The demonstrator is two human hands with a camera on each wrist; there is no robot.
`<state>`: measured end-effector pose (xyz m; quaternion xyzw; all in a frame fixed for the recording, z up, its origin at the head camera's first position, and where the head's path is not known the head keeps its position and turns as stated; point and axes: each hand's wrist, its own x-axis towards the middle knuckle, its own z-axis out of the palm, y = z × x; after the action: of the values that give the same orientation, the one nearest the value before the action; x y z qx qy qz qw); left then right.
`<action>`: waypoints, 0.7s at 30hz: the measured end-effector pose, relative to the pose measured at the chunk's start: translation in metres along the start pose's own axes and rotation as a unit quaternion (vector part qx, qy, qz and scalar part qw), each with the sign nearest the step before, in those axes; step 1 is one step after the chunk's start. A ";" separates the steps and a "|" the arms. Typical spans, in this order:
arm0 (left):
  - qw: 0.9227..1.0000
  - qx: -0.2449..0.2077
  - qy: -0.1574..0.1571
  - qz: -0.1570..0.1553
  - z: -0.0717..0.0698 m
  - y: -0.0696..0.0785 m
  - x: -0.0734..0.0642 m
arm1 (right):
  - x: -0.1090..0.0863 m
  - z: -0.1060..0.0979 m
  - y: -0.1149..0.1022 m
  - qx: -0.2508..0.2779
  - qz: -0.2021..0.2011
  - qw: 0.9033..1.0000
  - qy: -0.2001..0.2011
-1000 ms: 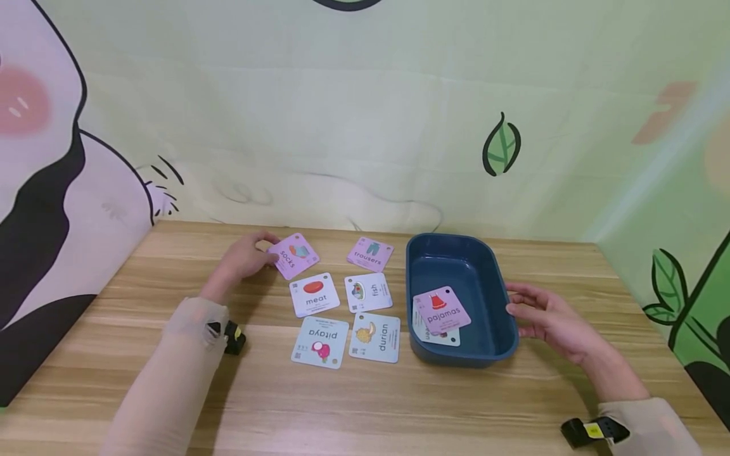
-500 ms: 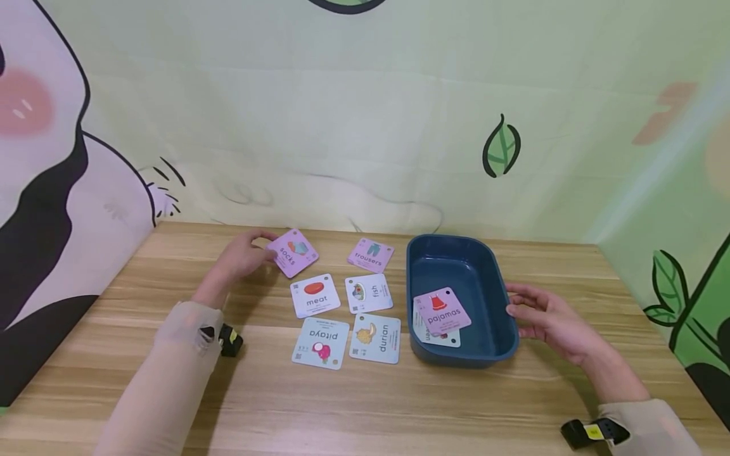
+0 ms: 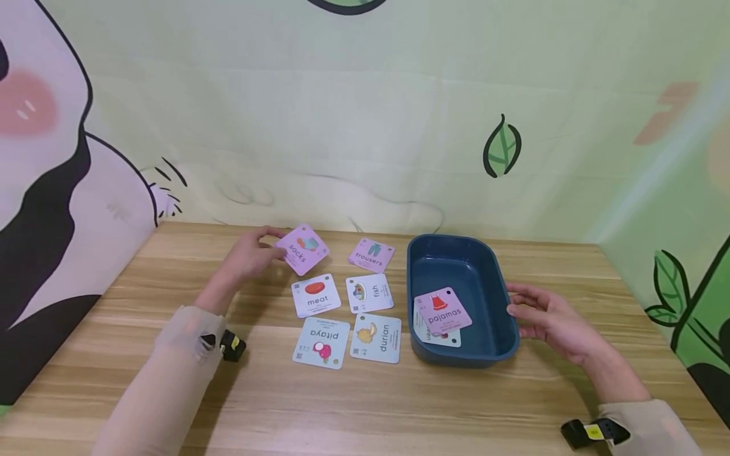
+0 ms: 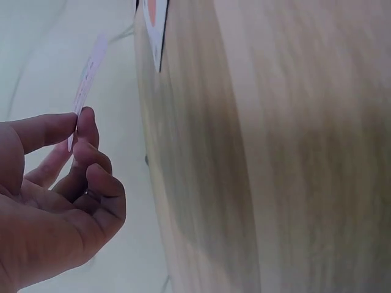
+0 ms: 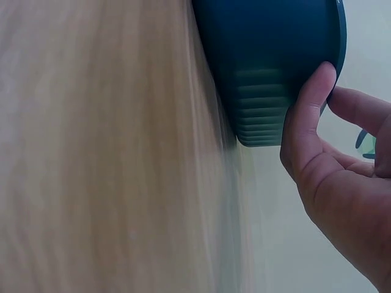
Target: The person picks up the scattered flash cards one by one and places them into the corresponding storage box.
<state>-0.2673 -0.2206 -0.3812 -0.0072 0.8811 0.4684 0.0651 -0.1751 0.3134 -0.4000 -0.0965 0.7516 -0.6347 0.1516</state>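
Note:
My left hand [image 3: 251,253] pinches a purple picture card [image 3: 303,248] reading "socks" between thumb and fingertips. In the left wrist view the card [image 4: 88,79] shows nearly edge-on, raised off the wooden table. On the right stands a dark blue plastic box [image 3: 464,362]. My right hand [image 3: 550,316] holds its right side near the rim; the right wrist view shows fingertips [image 5: 324,79] against the box wall [image 5: 269,55]. Inside lies a purple "pajamas" card [image 3: 441,310], partly covering a white card [image 3: 426,334].
Between hand and box lie a "trousers" card [image 3: 372,254], a "meat" card [image 3: 315,296], a "fish" card [image 3: 369,292], a "pitaya" card [image 3: 322,342] and a "durian" card [image 3: 376,339]. A printed cloth backdrop [image 3: 365,126] rises behind the table [image 3: 319,411].
My left hand has lifted the socks card from its place and moved it slightly back and to the right. The right hand and the box have stayed still.

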 end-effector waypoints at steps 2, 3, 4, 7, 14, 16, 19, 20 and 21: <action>1.000 -0.010 0.001 0.009 0.003 0.002 0.000 | 0.000 0.000 0.000 0.000 0.000 1.000 0.001; 1.000 -0.016 0.000 0.013 0.005 0.003 -0.001 | 0.000 0.000 0.000 0.000 0.001 1.000 0.001; 1.000 -0.023 -0.002 0.017 0.007 0.004 -0.001 | 0.000 0.000 0.000 0.000 0.001 1.000 0.002; 0.999 -0.039 -0.013 0.027 0.015 0.008 -0.002 | -0.001 0.000 0.000 -0.001 0.003 1.000 0.003; 0.997 -0.050 -0.028 0.050 0.030 0.020 -0.007 | 0.000 0.000 0.000 0.002 -0.002 1.000 -0.002; 0.997 -0.045 -0.031 0.060 0.033 0.023 -0.009 | 0.000 0.000 0.000 0.005 -0.006 1.000 -0.004; 0.996 -0.042 -0.036 0.073 0.036 0.027 -0.011 | 0.000 0.000 0.001 0.007 -0.010 1.000 -0.006; 0.996 -0.040 -0.037 0.077 0.037 0.028 -0.012 | 0.001 0.000 0.001 0.007 -0.010 1.000 -0.006; 0.995 -0.042 -0.037 0.080 0.038 0.029 -0.012 | 0.001 0.000 0.001 0.007 -0.010 1.000 -0.005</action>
<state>-0.2535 -0.1735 -0.3765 0.0785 0.8555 0.5084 0.0596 -0.1757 0.3137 -0.4013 -0.1060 0.7454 -0.6408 0.1500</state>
